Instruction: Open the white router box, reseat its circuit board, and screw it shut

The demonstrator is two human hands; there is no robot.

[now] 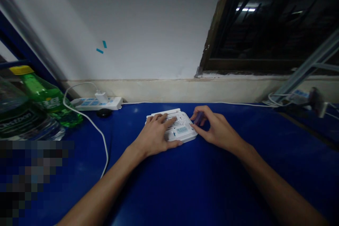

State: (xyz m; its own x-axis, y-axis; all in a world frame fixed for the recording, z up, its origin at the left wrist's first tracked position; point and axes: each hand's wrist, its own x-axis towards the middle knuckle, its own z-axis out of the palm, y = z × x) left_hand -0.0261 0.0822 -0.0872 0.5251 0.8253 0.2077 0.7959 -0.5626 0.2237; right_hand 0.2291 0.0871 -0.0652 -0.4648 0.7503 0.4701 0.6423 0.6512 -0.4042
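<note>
A white router [185,135] lies on the blue tabletop [169,183], its vented side with a label facing up and a white antenna [172,110] along its far edge. Across the left part of it rests my left hand [156,132], fingers spread over the vents and thumb along the near edge. At the router's right corner, my right hand [213,125] pinches a small dark purple object [198,118] between thumb and fingers. Its kind is hard to make out, and the fingers cover part of it. Whether it touches the router I cannot tell.
Behind on the left is a white power strip [113,103] with a white charger [101,96] and its cable [102,137]. A round black object [104,113] sits before it. Plastic bottles [45,95] lie at far left. A metal frame [304,65] rises at right.
</note>
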